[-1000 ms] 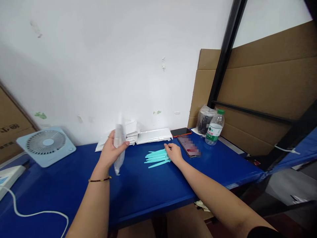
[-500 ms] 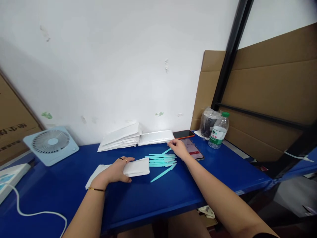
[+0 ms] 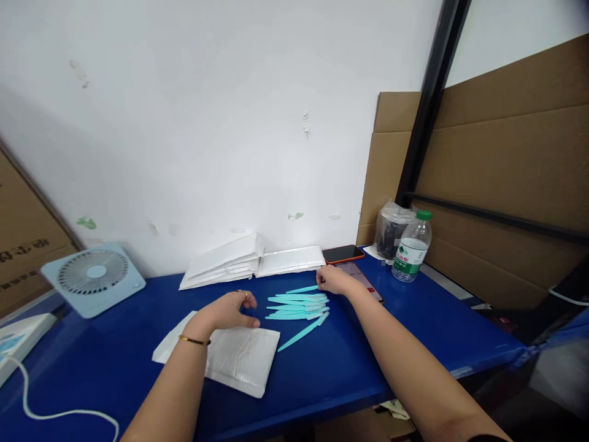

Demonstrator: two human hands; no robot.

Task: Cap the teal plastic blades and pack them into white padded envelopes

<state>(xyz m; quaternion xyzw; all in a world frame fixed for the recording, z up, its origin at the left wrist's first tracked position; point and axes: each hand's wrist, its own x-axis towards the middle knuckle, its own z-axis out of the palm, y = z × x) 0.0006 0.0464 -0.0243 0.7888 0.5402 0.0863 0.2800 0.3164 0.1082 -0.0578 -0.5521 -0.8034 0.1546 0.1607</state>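
Note:
My right hand (image 3: pixel 338 280) has its fingers pinched on the end of a slim turquoise eyebrow razor (image 3: pixel 301 290) at the back of the pile. Several more turquoise razors (image 3: pixel 297 307) lie loosely side by side on the blue table, with one razor (image 3: pixel 302 332) angled apart at the front. My left hand (image 3: pixel 231 312) hovers at the far edge of a white padded envelope (image 3: pixel 242 359), thumb and fingers apart and nothing between them. The envelope lies flat, its flap end (image 3: pixel 172 341) toward the left and partly covered by my wrist.
Against the wall rest stacked white envelopes (image 3: pixel 221 264) and another white envelope (image 3: pixel 289 260). Two phones, one dark (image 3: pixel 343 253) and one lit (image 3: pixel 356 274), lie near my right hand. A water bottle (image 3: pixel 411 252) stands at right, a blue fan (image 3: pixel 94 276) at left.
My left hand has let go of the envelope, which has dropped flat toward the front. My right hand has shifted slightly, and the rear razor now lies more level.

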